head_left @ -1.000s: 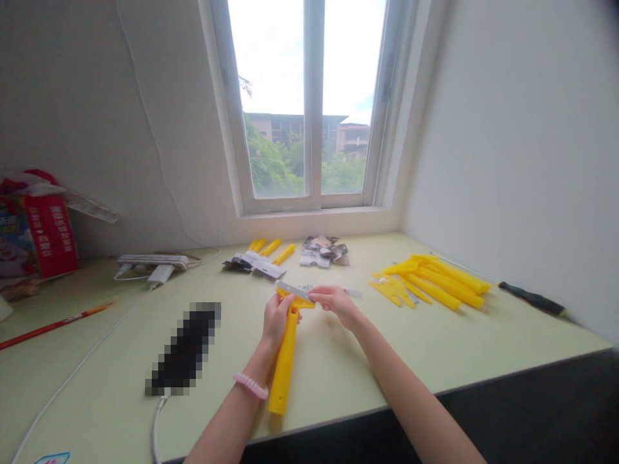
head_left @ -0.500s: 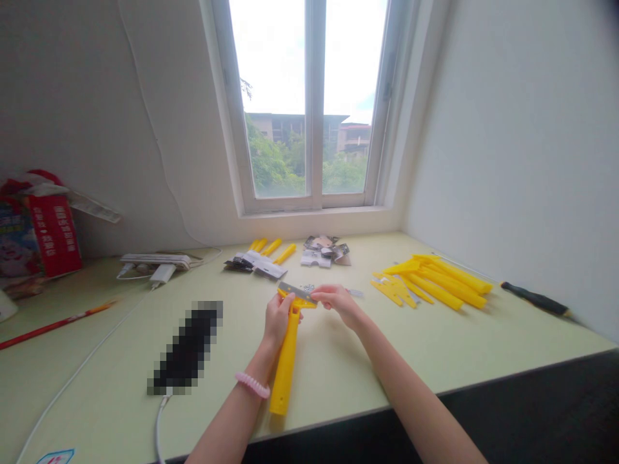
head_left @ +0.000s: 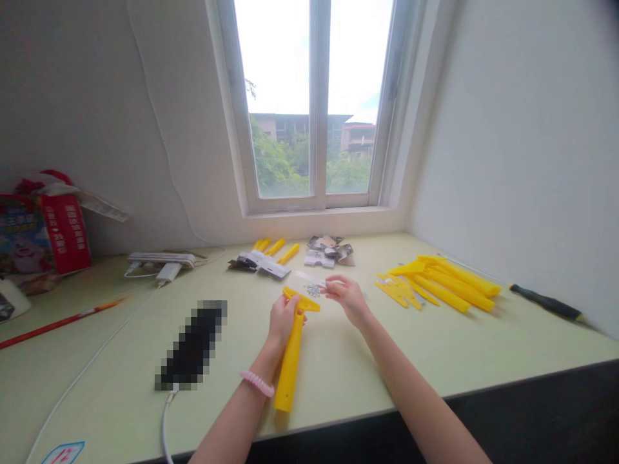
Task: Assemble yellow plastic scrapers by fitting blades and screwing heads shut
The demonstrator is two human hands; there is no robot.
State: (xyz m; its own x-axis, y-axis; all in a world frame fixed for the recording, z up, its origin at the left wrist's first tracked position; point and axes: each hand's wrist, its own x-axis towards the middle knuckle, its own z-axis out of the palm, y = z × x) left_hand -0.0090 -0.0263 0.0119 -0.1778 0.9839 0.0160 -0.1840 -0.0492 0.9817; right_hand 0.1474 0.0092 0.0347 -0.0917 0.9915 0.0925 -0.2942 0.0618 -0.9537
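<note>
My left hand (head_left: 284, 319) is closed around the head end of a yellow scraper (head_left: 290, 361), whose long handle points down toward the table's front edge. No blade lies on the scraper's flat head now. Just above it, my right hand (head_left: 347, 298) pinches one end of a thin, shiny blade (head_left: 310, 278), held apart from the head. A small pile of screws (head_left: 313, 291) lies on the table between the hands, partly behind the scraper head.
At the right lie several yellow handles (head_left: 445, 290), flat yellow pieces (head_left: 396, 290) and a black-handled screwdriver (head_left: 546, 301). Scrapers with covered heads (head_left: 264, 259) and packaging scraps (head_left: 329, 251) are at the back. A charging phone (head_left: 193, 345), power strip (head_left: 162, 259) and red stick (head_left: 62, 323) are left.
The blade has come off the scraper head and is raised in my right hand. The scraper stays in my left hand. The view has shifted slightly.
</note>
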